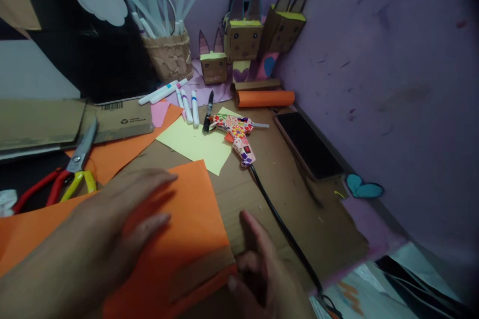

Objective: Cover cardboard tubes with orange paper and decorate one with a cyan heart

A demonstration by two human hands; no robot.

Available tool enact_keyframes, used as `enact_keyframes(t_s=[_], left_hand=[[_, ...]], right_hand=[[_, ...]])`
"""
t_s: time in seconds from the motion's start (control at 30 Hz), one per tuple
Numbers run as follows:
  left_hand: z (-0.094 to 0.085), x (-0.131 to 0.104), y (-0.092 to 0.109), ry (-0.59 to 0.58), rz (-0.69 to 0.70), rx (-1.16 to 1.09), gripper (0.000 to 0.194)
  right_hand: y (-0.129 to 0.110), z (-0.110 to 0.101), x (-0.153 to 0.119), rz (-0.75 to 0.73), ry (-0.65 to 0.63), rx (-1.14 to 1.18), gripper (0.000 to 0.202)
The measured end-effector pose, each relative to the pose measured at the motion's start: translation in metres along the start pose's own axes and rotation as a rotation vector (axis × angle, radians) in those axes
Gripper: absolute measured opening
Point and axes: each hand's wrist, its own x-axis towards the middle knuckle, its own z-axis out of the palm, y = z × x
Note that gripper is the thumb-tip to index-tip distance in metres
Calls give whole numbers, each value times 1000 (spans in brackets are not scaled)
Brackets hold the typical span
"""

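Observation:
A sheet of orange paper (190,204) lies in front of me, with a brown cardboard strip (202,271) along its near edge. Over the sheet is my left hand (123,214), its fingers apart and nothing in them; whether it touches the paper is unclear. My right hand (265,269) is beside the sheet's right edge, close to the strip's end. Its index finger is stretched out, the thumb stands apart, and the other fingers curl inward. Beyond the hands, a flower-patterned glue gun (239,134) rests partly on pale yellow paper (198,142).
Scissors (77,162) and red-handled pliers (41,189) lie at left. White markers (187,107) and a black marker (208,112) are farther back. A phone (309,144) lies at right. The glue gun's black cord (280,224) runs toward me. Cardboard animal figures (245,40) stand by the wall.

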Motion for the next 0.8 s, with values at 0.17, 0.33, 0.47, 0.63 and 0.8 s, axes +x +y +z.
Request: enact_keyframes(t_s=[0.17,0.33,0.47,0.63,0.8], left_hand=[[-1,61,12,-236,63,266,33],[1,72,13,-342,-48,189,18],[2,71,11,-319,-69,150,16],[9,77,6,-329,-105,219,31],[7,88,6,-398,-132,159,22]], right_hand=[[-3,3,1,13,13,-47,84],[-8,3,-1,29,90,-72,80],[-7,3,-1,-44,122,-91,77],[-7,5,0,-91,114,-77,76],[-9,4,0,-97,95,-77,77]])
